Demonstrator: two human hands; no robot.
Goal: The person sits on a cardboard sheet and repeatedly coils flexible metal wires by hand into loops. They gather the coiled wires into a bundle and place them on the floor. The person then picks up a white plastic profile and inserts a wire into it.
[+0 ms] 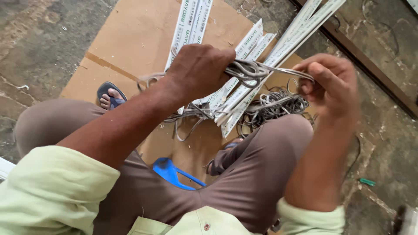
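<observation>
My left hand (198, 69) is closed around a looped bundle of grey cable (248, 72), held above my knees. A strand of that cable runs rightward to my right hand (333, 82), which pinches it between thumb and fingers. Below the hands, a loose coil of the same grey cable (272, 106) lies on the ground beside my right knee. More strands (187, 119) trail under my left wrist.
Several long white plastic strips (244, 93) lie across a brown cardboard sheet (130, 39) on the rough concrete floor. A blue plastic stool (170, 172) shows between my legs. My sandalled foot (109, 98) rests on the cardboard. A dark metal bar (370, 65) runs along the right.
</observation>
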